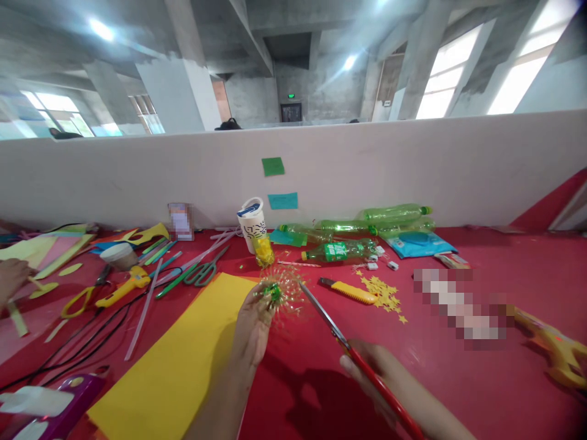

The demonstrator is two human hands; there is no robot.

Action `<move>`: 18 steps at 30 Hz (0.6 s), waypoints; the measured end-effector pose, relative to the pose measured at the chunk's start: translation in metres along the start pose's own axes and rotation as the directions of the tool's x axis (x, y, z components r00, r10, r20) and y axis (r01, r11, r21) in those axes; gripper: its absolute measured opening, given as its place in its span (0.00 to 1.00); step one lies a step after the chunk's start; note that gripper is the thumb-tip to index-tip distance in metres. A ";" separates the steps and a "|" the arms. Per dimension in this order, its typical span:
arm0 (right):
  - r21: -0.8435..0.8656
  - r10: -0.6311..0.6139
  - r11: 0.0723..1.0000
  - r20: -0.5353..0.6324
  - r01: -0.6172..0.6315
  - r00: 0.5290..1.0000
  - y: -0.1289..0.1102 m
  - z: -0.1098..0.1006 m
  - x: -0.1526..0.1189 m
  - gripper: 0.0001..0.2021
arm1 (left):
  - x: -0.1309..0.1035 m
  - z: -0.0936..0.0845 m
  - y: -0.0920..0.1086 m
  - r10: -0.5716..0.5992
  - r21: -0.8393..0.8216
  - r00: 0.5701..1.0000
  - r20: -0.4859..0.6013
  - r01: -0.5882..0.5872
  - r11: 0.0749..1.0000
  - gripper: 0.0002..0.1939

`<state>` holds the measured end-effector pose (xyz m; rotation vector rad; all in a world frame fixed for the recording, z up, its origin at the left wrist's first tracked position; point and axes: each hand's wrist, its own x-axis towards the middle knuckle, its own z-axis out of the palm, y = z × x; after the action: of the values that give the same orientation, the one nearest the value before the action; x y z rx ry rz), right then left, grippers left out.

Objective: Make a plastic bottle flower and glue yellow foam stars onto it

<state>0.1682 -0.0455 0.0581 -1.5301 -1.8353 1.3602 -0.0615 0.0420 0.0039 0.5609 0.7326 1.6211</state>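
Note:
My left hand (252, 324) is closed on a piece of green plastic bottle (274, 293), its rim cut into thin strips that fan outward. In my right hand (378, 370) is a pair of scissors (328, 321) with red handles. The blades lie together or nearly so, and their tip points at the strips from the right, close to them. Whether the tip touches a strip I cannot tell. Under my left forearm lies a yellow paper sheet (183, 348). A yellow utility knife (351, 290) rests beyond the scissors, beside yellow paper stars (380, 290).
Green plastic bottles (394, 213) lie along the white partition (367, 165). A white cup (252, 226) stands at the back. Green scissors (204, 273), a yellow glue gun (123, 287) and black cables lie left; another glue gun (550, 342) lies right. Another person's hand (13, 278) is at far left.

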 end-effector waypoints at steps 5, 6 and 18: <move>-0.029 0.000 1.000 0.012 0.000 1.000 0.001 0.000 0.001 0.22 | 0.001 -0.002 0.001 0.002 -0.009 1.000 0.011 -0.002 1.000 0.14; -0.039 -0.002 0.999 0.010 0.002 1.000 0.002 0.001 0.001 0.22 | 0.000 -0.002 0.001 -0.001 -0.008 1.000 0.010 0.001 1.000 0.15; 0.018 0.030 0.999 -0.005 -0.029 1.000 0.002 0.002 0.001 0.21 | -0.004 0.002 0.001 0.000 0.037 1.000 0.012 -0.001 0.999 0.14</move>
<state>0.1674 -0.0456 0.0549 -1.5559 -1.7996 1.3814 -0.0601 0.0379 0.0063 0.5972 0.7551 1.6061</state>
